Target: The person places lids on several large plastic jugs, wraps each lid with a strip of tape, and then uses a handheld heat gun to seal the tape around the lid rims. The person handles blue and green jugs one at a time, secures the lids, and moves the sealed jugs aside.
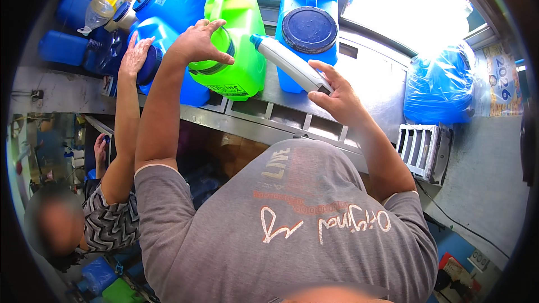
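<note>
Metal counter (373, 73) carries the green jug (254, 39): left hand (193, 45) spread wide at its dark-rimmed lid (210, 69), contact unclear, right hand (337, 92) clamping a white handheld device (295, 68) to its right; probably best to brace jug, steady blue tip (256, 40).

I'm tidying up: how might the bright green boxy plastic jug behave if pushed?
The bright green boxy plastic jug probably won't roll, given its flat sides. Smooth and shiny, it may be slippery; showing no sag, it seems fairly stiff.
</note>
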Demonstrator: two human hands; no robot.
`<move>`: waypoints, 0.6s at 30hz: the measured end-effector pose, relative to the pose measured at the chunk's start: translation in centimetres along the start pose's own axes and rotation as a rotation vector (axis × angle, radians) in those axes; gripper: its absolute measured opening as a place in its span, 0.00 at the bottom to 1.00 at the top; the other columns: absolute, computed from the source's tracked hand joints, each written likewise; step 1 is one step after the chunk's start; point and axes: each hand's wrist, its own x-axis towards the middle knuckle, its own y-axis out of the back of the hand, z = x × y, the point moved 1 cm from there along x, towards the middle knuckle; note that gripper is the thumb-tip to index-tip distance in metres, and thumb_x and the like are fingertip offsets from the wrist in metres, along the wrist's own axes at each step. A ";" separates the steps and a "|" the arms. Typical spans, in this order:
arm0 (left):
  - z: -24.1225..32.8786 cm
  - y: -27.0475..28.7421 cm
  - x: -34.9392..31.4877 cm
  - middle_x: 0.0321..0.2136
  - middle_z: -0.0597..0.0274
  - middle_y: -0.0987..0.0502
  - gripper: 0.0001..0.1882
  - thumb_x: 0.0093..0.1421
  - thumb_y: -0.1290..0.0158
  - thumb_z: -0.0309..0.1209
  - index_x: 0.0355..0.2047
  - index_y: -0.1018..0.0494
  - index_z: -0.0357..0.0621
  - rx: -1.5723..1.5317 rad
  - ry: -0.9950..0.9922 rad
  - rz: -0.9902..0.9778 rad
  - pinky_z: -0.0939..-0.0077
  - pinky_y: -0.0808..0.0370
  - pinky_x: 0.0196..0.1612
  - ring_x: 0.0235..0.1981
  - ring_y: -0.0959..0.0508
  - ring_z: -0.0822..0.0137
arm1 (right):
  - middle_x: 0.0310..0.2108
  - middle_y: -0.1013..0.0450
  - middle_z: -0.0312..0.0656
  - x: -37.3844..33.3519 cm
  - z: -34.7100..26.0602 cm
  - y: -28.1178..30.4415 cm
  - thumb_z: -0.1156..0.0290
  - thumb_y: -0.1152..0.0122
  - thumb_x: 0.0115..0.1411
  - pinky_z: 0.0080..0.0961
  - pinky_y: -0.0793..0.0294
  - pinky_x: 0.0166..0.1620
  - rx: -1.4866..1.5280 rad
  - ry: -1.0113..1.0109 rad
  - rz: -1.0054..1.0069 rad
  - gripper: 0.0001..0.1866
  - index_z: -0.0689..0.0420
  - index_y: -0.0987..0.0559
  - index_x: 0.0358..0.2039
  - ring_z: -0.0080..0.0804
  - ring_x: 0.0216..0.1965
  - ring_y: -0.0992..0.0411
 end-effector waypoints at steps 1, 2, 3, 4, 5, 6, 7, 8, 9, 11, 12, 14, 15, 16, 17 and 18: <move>0.0 0.1 0.0 0.67 0.40 0.40 0.64 0.32 0.29 0.64 0.71 0.41 0.60 0.000 0.000 -0.010 0.53 0.37 0.68 0.67 0.37 0.40 | 0.52 0.28 0.47 0.2 0.0 0.0 0.67 0.36 0.57 0.34 0.28 0.55 -0.001 -0.003 -0.004 0.35 0.49 0.34 0.66 0.36 0.49 0.28; -0.1 0.1 0.1 0.68 0.41 0.41 0.64 0.33 0.29 0.64 0.71 0.42 0.61 -0.002 0.006 -0.020 0.53 0.37 0.68 0.67 0.37 0.40 | 0.52 0.27 0.47 0.5 0.1 -0.1 0.67 0.36 0.57 0.34 0.28 0.55 0.011 0.003 -0.009 0.35 0.49 0.34 0.66 0.36 0.49 0.28; -0.1 0.1 0.1 0.68 0.41 0.41 0.65 0.33 0.29 0.64 0.71 0.43 0.62 -0.001 0.005 -0.024 0.53 0.37 0.68 0.67 0.37 0.40 | 0.52 0.27 0.47 0.7 0.1 -0.1 0.67 0.36 0.57 0.34 0.28 0.55 0.023 0.002 -0.016 0.35 0.49 0.34 0.65 0.36 0.49 0.28; -0.1 0.2 0.1 0.68 0.41 0.41 0.65 0.33 0.29 0.63 0.71 0.43 0.62 0.002 -0.002 -0.016 0.53 0.37 0.68 0.67 0.37 0.40 | 0.52 0.27 0.46 0.8 0.1 -0.1 0.67 0.35 0.57 0.34 0.28 0.55 0.043 0.020 -0.022 0.35 0.48 0.34 0.65 0.36 0.49 0.28; 0.0 0.2 0.1 0.68 0.41 0.42 0.65 0.33 0.28 0.63 0.72 0.44 0.63 0.010 -0.012 0.002 0.52 0.37 0.68 0.67 0.37 0.40 | 0.52 0.27 0.46 1.0 0.2 -0.1 0.67 0.35 0.57 0.34 0.28 0.55 0.039 0.006 -0.024 0.34 0.49 0.34 0.65 0.36 0.49 0.28; 0.0 0.1 0.1 0.68 0.42 0.42 0.66 0.32 0.28 0.63 0.72 0.44 0.63 -0.006 -0.024 0.000 0.52 0.37 0.68 0.67 0.37 0.40 | 0.52 0.27 0.46 1.2 0.2 -0.1 0.67 0.35 0.57 0.34 0.28 0.55 0.043 0.012 -0.025 0.34 0.49 0.33 0.65 0.36 0.49 0.28; 0.1 0.1 0.0 0.68 0.42 0.42 0.66 0.32 0.27 0.62 0.72 0.45 0.64 -0.017 -0.039 0.008 0.52 0.37 0.68 0.67 0.38 0.40 | 0.51 0.27 0.46 1.3 0.2 -0.1 0.68 0.35 0.57 0.34 0.28 0.55 0.047 0.017 -0.026 0.34 0.49 0.33 0.65 0.35 0.49 0.28; 0.2 0.2 0.0 0.68 0.42 0.42 0.66 0.32 0.27 0.62 0.72 0.45 0.65 -0.020 -0.052 0.008 0.52 0.37 0.68 0.67 0.38 0.40 | 0.51 0.27 0.46 1.4 0.2 -0.1 0.68 0.35 0.57 0.34 0.28 0.55 0.043 0.014 -0.026 0.34 0.49 0.33 0.65 0.35 0.49 0.28; 0.3 0.2 -0.1 0.68 0.42 0.41 0.66 0.32 0.26 0.61 0.72 0.45 0.65 -0.018 -0.042 -0.006 0.53 0.37 0.68 0.67 0.38 0.41 | 0.51 0.27 0.46 1.5 0.3 -0.1 0.68 0.35 0.57 0.34 0.28 0.55 0.039 0.011 -0.026 0.34 0.49 0.33 0.65 0.35 0.49 0.28; 0.3 0.3 -0.1 0.68 0.44 0.41 0.66 0.32 0.26 0.60 0.72 0.44 0.66 0.010 -0.025 -0.041 0.53 0.37 0.68 0.68 0.39 0.41 | 0.51 0.27 0.46 1.6 0.3 0.0 0.68 0.35 0.57 0.34 0.29 0.55 0.041 0.006 -0.029 0.34 0.49 0.33 0.65 0.34 0.49 0.28; 0.4 0.4 -0.2 0.68 0.45 0.40 0.65 0.32 0.26 0.60 0.71 0.44 0.66 0.006 -0.021 -0.063 0.54 0.37 0.68 0.68 0.39 0.42 | 0.51 0.27 0.46 1.6 0.4 0.0 0.68 0.35 0.57 0.34 0.29 0.55 0.047 0.005 -0.032 0.34 0.49 0.33 0.65 0.34 0.49 0.28; 0.4 0.6 -0.2 0.68 0.47 0.39 0.64 0.32 0.26 0.59 0.71 0.43 0.67 0.017 -0.033 -0.081 0.55 0.36 0.68 0.68 0.38 0.44 | 0.51 0.28 0.46 1.7 0.4 0.1 0.68 0.35 0.57 0.34 0.29 0.56 0.059 0.004 -0.037 0.34 0.49 0.33 0.65 0.35 0.49 0.28; 0.4 0.7 -0.2 0.67 0.48 0.39 0.63 0.33 0.26 0.59 0.70 0.42 0.66 0.013 -0.024 -0.094 0.55 0.36 0.68 0.68 0.38 0.45 | 0.51 0.28 0.46 1.7 0.4 0.1 0.68 0.35 0.57 0.34 0.29 0.56 0.066 0.005 -0.038 0.34 0.50 0.33 0.65 0.35 0.50 0.28; 0.4 0.8 -0.2 0.67 0.49 0.38 0.62 0.33 0.26 0.58 0.70 0.41 0.65 0.012 -0.025 -0.096 0.56 0.36 0.68 0.67 0.37 0.45 | 0.51 0.28 0.46 1.7 0.5 0.1 0.68 0.35 0.57 0.34 0.29 0.56 0.071 0.006 -0.039 0.34 0.50 0.33 0.65 0.36 0.50 0.28; 0.4 0.9 -0.2 0.67 0.50 0.38 0.62 0.33 0.26 0.58 0.70 0.40 0.65 0.012 -0.025 -0.099 0.56 0.36 0.68 0.67 0.37 0.46 | 0.51 0.28 0.46 1.7 0.5 0.2 0.68 0.35 0.57 0.34 0.29 0.56 0.068 0.009 -0.038 0.34 0.50 0.33 0.65 0.36 0.50 0.28; 0.5 0.9 -0.2 0.67 0.50 0.37 0.61 0.33 0.26 0.57 0.69 0.39 0.64 0.014 -0.032 -0.095 0.56 0.36 0.68 0.67 0.37 0.46 | 0.51 0.28 0.46 1.7 0.5 0.2 0.68 0.35 0.57 0.34 0.29 0.56 0.064 0.012 -0.036 0.34 0.51 0.33 0.65 0.36 0.50 0.28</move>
